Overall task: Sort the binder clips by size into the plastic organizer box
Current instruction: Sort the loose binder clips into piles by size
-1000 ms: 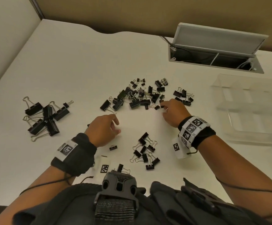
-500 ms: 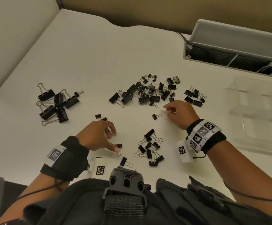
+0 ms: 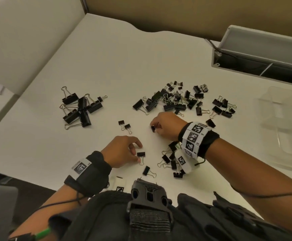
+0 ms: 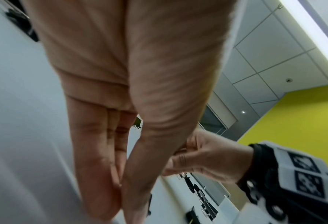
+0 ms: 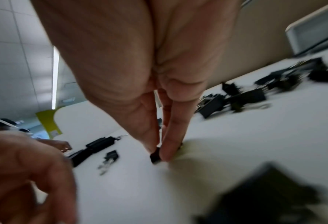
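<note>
Box: clear plastic organizer box [image 3: 284,129] at 3 o'clock looks unfilled.
Piles: black metal binder clips [image 3: 169,101] partly grouped on white table [image 3: 107,58].
Right hand [image 3: 166,126]: pinches small black clip [image 3: 153,128].
Left hand [image 3: 120,151]: fingertips touch another small clip [image 3: 141,154]; grip unclear.

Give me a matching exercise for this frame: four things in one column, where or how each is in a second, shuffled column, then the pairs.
1. large clips
2. organizer box
3. right hand
4. left hand

A. pinching a small clip
B. far right of the table, no clips inside
C. grouped at the left
D. fingertips at a clip near the table's front edge

Pairs: 1-C, 2-B, 3-A, 4-D
</note>
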The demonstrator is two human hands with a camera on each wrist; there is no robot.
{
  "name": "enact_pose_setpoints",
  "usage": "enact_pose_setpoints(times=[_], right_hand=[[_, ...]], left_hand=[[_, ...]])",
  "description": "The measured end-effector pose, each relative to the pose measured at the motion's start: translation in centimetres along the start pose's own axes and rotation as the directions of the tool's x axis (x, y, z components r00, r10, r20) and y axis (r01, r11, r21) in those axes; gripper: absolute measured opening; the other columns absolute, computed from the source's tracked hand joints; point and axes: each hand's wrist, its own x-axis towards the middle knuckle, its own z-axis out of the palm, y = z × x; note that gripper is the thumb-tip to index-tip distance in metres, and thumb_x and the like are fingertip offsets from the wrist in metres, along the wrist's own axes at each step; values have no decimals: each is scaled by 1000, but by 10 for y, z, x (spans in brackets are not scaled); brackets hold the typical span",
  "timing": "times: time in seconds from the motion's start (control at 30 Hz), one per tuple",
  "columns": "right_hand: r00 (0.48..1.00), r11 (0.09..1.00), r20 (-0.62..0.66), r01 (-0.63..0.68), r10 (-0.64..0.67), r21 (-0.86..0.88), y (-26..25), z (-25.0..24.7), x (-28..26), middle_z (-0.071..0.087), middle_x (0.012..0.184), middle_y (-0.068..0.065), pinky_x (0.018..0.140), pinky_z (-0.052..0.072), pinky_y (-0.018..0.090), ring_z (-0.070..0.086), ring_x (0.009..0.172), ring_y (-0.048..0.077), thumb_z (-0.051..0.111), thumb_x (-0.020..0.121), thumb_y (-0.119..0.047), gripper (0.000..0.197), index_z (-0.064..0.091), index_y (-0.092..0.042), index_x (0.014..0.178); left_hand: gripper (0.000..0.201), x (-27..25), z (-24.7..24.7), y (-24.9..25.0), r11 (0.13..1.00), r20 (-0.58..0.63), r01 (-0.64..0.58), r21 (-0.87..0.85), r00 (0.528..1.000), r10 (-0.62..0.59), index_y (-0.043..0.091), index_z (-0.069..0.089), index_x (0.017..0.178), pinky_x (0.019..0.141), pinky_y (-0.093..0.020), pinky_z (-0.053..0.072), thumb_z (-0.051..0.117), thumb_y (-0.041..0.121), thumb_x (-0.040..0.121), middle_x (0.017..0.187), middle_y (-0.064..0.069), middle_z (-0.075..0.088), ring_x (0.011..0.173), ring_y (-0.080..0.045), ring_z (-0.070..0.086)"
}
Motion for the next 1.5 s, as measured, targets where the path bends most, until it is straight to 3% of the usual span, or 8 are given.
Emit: enact_pose_setpoints(times=[0.2, 0.37, 0.47, 0.83, 1.1, 1.2, 1.4, 1.5], right_hand=[[974, 937, -175, -80, 147, 341, 0, -5, 3, 65, 112, 1, 90, 48, 25, 59, 98, 12, 60, 90, -8, 35, 60, -17, 124], [990, 977, -19, -133, 138, 164, 3, -3, -5, 65, 117, 3, 83, 42, 19, 59, 104, 14, 54, 93, -10, 28, 64, -15, 119], [992, 974, -21, -115, 121, 194, -14, 4, -5, 61, 124, 4, 92, 45, 25, 58, 108, 17, 58, 91, -13, 40, 55, -12, 130], [987, 754, 42, -148, 157, 640, -64, 25, 40, 60, 116, 6, 97, 50, 39, 64, 103, 21, 69, 82, -6, 61, 41, -14, 136], [970, 814, -48, -172, 237, 555, -8, -2, -18, 62, 106, -7, 77, 49, 20, 62, 94, 8, 63, 88, -7, 41, 52, -25, 123], [944, 758, -37, -239, 328, 607, 20, -5, -49, 66, 102, -5, 80, 54, 28, 65, 94, 13, 65, 86, -4, 37, 57, -25, 116], [910, 712, -33, -299, 412, 635, 52, 12, -99, 65, 104, -4, 71, 50, 18, 65, 89, 10, 63, 88, -5, 33, 60, -24, 115], [896, 709, -22, -336, 444, 620, 60, 26, -112, 64, 106, -5, 74, 53, 22, 65, 84, 10, 64, 88, -8, 32, 59, -25, 115]], left_hand=[[27, -4, 2, -1, 998, -46, -9, -58, 999, 6, 20, 64, 100, 71, -17, 47, 78, 21, 77, 85, 4, 69, 67, -2, 58], [27, -6, 2, -5, 996, -27, -17, -90, 1000, 15, 19, 64, 102, 75, -20, 50, 77, 21, 78, 89, 3, 69, 70, -3, 59], [32, -7, 0, -7, 995, -11, -32, -89, 999, 31, 20, 64, 107, 80, -24, 53, 77, 24, 78, 91, 5, 68, 75, -8, 63], [37, -11, -8, -13, 980, 42, -62, -187, 997, 71, 14, 63, 115, 76, -10, 51, 74, 12, 80, 96, 3, 70, 73, 0, 65], [30, -4, -8, -14, 979, 37, -54, -195, 997, 62, 12, 66, 108, 85, -25, 55, 75, 11, 80, 90, 1, 72, 78, -9, 68], [26, 1, -7, -10, 987, 44, -62, -149, 997, 69, 13, 68, 105, 86, -27, 55, 73, 10, 80, 89, 0, 72, 79, -11, 68], [21, 10, 1, 7, 992, 49, -82, -92, 995, 87, 15, 68, 99, 81, -23, 55, 72, 9, 79, 89, 1, 71, 77, -8, 66], [21, 15, 8, 17, 992, 53, -102, -72, 993, 105, 14, 68, 100, 69, -10, 49, 70, 8, 80, 90, 1, 71, 70, -2, 62]])
